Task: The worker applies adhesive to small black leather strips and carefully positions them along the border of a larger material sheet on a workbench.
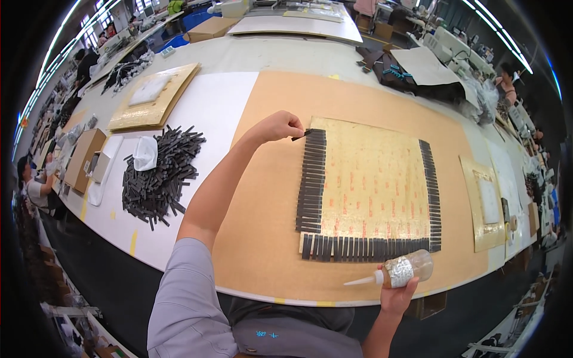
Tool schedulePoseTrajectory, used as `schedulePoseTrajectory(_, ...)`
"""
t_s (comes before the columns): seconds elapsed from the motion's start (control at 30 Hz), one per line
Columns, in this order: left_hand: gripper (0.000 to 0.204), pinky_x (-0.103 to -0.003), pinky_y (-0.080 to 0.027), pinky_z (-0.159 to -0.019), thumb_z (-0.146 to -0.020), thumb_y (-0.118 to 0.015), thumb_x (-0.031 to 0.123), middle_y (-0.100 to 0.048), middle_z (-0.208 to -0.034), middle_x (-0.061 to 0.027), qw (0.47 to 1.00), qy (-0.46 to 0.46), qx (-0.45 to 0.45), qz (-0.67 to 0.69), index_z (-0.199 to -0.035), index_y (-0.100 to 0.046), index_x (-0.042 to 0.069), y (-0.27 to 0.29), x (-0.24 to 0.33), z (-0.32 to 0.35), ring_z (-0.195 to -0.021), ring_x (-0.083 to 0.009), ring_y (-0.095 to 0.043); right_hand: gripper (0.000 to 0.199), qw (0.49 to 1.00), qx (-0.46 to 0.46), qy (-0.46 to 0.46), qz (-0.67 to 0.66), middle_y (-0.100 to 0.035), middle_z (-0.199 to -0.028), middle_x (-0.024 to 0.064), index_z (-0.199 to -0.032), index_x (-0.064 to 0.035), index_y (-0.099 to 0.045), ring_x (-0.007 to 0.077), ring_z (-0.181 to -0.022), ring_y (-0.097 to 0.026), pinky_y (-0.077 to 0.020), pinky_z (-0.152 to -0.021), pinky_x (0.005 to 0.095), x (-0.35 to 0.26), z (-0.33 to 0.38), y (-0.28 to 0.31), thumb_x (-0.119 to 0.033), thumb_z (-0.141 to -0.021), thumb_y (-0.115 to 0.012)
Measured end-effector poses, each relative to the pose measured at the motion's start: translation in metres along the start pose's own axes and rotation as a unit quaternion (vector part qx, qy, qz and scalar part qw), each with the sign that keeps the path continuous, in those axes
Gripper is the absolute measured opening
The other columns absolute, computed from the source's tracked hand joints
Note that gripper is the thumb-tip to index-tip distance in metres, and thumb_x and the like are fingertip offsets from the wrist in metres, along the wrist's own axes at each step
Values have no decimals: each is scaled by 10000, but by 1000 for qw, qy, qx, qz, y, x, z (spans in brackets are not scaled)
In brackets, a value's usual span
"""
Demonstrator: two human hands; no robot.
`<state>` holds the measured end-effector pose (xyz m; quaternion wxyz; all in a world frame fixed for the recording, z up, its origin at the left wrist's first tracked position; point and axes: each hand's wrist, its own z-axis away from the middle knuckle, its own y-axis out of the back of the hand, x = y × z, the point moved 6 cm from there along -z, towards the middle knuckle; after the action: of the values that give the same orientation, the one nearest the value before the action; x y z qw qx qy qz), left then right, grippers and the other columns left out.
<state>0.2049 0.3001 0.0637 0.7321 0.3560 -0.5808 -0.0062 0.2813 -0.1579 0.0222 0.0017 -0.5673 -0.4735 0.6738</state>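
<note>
My left hand (279, 126) is pinched on a small black strip (299, 138) at the upper left corner of a yellowish board (376, 185). Short black strips line the board's left side (311, 185), right side (431, 197) and near side (364, 247), set close together in rows. Near the board's front right corner, my right hand (399, 296) is wrapped round a clear squeeze bottle (422, 264) with a long white nozzle. The bottle lies tilted, its nozzle pointing left, with a silvery band round its middle.
Left of the board, a heap of loose black strips (158, 185) lies on white sheeting, with a crumpled white piece (145, 153) on top. Stacked yellowish boards (128, 119) lie beyond it. Dark fabric (418, 80) sits at the far right. Other people work around the room.
</note>
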Motion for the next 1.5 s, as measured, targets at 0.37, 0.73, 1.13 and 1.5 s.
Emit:
schedulePoseTrajectory(0.37, 125, -287, -396, -606, -740, -615, 175, -566, -682, 2, 979, 20, -107, -169, -756, -615, 51, -17, -44, -138, -654, -110, -478, 634, 999, 32, -18, 17, -553, -1120, 110, -1273, -78, -393, 264, -1005, -544, -436, -859, 490, 2, -26, 16, -520, -837, -524)
schedulePoseTrajectory(0.73, 125, -312, -431, -656, -729, -616, 179, -616, -735, -40, 969, -2, -138, -203, -770, -634, 63, -26, -46, -147, -709, -155, -542, 642, 999, 28, -30, 17, -559, -1097, 134, -1266, -63, -398, 278, -985, -552, -444, -858, 484, 8, -29, 17, -523, -836, -523)
schedulePoseTrajectory(1.13, 206, -300, -429, -662, -804, -613, 223, -609, -768, -55, 980, -27, 101, -169, -841, -611, 21, 20, -15, -88, -743, -153, -538, 630, 999, -8, -37, 6, -539, -1129, 126, -1277, -67, -386, 267, -1025, -527, -434, -875, 474, 13, -22, 10, -514, -849, -507)
schedulePoseTrajectory(1.5, 239, -290, -446, -596, -762, -611, 206, -613, -672, -90, 930, 133, 298, -171, -751, -616, -33, 142, -59, 218, -618, -162, -555, 678, 995, -68, -66, -29, -501, -1176, 149, -1317, -42, -327, 278, -1094, -491, -408, -957, 419, 23, -15, 4, -500, -852, -512)
